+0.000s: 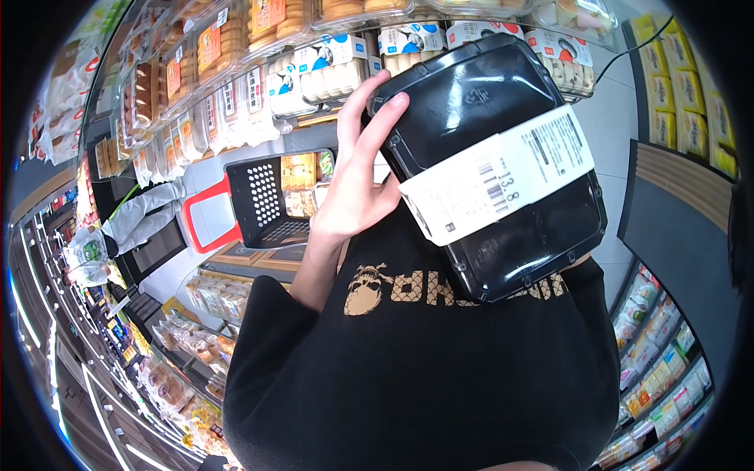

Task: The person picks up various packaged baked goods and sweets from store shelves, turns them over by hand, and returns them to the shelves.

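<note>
My left hand [359, 171] grips one corner of a black plastic food tray [471, 106]. Two of its fingertips lie on the glossy face turned towards me, and the thumb is near the side edge. A white paper sleeve [500, 176] with print and a barcode wraps around the tray's middle. The tray is tilted in front of my black shirt. My right hand is not in view; only a bit of skin shows by the tray's lower right edge. Left of my left hand is a black shopping basket [235, 203] with a red handle, and packaged food lies in it.
Clear boxes of pastries [218, 44] fill a display shelf ahead, with sleeved boxes [333, 65] below. Yellow packets [677, 88] stand at the right, above a grey panel. Bagged goods [200, 347] line the lower left. Another person's grey-trousered legs [144, 215] show at the left.
</note>
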A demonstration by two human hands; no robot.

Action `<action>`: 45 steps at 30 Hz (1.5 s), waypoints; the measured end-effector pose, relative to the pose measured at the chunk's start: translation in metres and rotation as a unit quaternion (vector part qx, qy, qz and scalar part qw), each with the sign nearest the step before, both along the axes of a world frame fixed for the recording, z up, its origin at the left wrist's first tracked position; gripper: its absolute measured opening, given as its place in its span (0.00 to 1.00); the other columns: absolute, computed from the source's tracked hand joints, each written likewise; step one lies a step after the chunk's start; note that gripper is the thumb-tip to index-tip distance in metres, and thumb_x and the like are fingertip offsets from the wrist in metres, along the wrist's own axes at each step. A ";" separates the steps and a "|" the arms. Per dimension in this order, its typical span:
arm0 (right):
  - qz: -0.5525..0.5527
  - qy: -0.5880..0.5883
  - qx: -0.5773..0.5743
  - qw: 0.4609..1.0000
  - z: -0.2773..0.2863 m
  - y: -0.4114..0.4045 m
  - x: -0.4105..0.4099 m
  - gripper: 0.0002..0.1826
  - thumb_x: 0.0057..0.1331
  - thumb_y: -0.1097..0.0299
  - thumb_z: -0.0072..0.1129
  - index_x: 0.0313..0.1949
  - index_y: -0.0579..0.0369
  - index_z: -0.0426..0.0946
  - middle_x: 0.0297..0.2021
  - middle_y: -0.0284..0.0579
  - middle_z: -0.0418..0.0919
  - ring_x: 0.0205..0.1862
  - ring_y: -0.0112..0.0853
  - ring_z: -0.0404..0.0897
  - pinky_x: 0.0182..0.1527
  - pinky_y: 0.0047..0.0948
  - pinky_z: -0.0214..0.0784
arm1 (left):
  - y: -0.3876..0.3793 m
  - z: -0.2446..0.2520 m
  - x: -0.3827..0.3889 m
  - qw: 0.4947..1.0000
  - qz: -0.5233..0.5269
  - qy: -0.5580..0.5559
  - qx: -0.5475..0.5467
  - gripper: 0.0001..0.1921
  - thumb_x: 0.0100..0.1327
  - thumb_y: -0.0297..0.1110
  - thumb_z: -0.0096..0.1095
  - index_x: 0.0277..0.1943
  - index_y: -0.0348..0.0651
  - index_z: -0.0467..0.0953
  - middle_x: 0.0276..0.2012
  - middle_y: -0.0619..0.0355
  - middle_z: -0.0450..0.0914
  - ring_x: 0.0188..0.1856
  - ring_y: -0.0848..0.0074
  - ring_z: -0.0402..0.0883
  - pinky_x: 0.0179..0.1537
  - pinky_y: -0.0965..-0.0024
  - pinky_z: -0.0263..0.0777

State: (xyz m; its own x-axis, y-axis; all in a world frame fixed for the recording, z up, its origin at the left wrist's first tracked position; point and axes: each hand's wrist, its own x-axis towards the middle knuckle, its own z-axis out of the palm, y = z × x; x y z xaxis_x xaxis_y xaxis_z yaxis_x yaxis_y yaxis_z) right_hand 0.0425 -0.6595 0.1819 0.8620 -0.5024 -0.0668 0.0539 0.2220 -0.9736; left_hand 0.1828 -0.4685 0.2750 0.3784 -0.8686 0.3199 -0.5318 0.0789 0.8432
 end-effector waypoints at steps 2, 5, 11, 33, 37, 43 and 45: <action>0.005 -0.001 0.011 1.000 -0.003 0.000 0.002 0.45 0.45 0.62 0.65 0.60 0.53 0.49 0.55 0.47 0.59 0.58 0.37 0.58 0.60 0.31 0.47 | 0.004 0.000 0.001 1.000 0.012 0.000 0.019 0.37 0.37 0.13 0.54 0.56 0.46 0.60 0.58 0.45 0.50 0.60 0.53 0.52 0.58 0.60 0.50; 0.010 0.004 0.027 1.000 -0.005 0.002 0.002 0.45 0.45 0.62 0.65 0.60 0.53 0.50 0.55 0.48 0.59 0.58 0.37 0.58 0.60 0.31 0.47 | 0.001 -0.002 -0.001 0.998 0.043 -0.032 0.041 0.34 0.38 0.16 0.60 0.54 0.45 0.63 0.55 0.46 0.51 0.57 0.56 0.57 0.55 0.62 0.58; 0.015 0.010 0.055 0.998 -0.010 0.004 0.004 0.44 0.44 0.63 0.65 0.59 0.53 0.50 0.55 0.48 0.59 0.58 0.37 0.58 0.60 0.31 0.48 | 0.007 -0.006 -0.006 0.989 0.079 -0.115 0.039 0.33 0.37 0.22 0.69 0.51 0.44 0.65 0.51 0.47 0.54 0.47 0.61 0.66 0.46 0.66 0.67; 0.047 -0.003 -0.015 0.999 -0.018 0.010 0.007 0.43 0.44 0.65 0.64 0.59 0.52 0.53 0.54 0.48 0.60 0.58 0.37 0.58 0.59 0.31 0.48 | 0.022 -0.060 0.019 0.919 0.065 0.361 0.146 0.32 0.44 0.22 0.63 0.55 0.38 0.59 0.51 0.51 0.64 0.54 0.72 0.64 0.53 0.73 0.58; 0.114 0.072 -0.325 0.936 -0.012 0.011 0.017 0.43 0.40 0.68 0.66 0.57 0.54 0.56 0.55 0.48 0.60 0.58 0.39 0.58 0.59 0.32 0.50 | 0.044 -0.124 0.038 0.872 -0.018 0.473 0.123 0.23 0.56 0.28 0.49 0.56 0.36 0.58 0.53 0.53 0.64 0.55 0.75 0.62 0.55 0.72 0.55; 0.218 0.125 -0.175 0.952 -0.087 -0.001 0.041 0.35 0.37 0.70 0.67 0.48 0.60 0.63 0.46 0.48 0.69 0.49 0.36 0.67 0.52 0.29 0.57 | 0.023 -0.160 0.050 0.845 0.097 0.436 0.294 0.33 0.44 0.13 0.57 0.56 0.41 0.57 0.49 0.58 0.67 0.51 0.77 0.67 0.51 0.73 0.63; 0.207 0.197 -0.123 0.951 -0.100 0.005 0.046 0.36 0.35 0.71 0.67 0.48 0.61 0.64 0.45 0.48 0.70 0.48 0.35 0.68 0.52 0.29 0.58 | 0.038 -0.227 0.065 0.830 0.057 0.463 0.306 0.33 0.44 0.16 0.60 0.56 0.41 0.57 0.47 0.58 0.69 0.50 0.76 0.68 0.50 0.72 0.64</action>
State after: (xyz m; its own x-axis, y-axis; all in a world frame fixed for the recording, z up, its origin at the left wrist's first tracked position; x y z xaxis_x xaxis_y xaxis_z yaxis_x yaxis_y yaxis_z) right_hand 0.0890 -0.6550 0.0819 0.9219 -0.1686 -0.3489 -0.3672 -0.0923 -0.9255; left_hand 0.2478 -0.4305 0.0484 0.3072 -0.7034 -0.6409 0.3918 -0.5203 0.7588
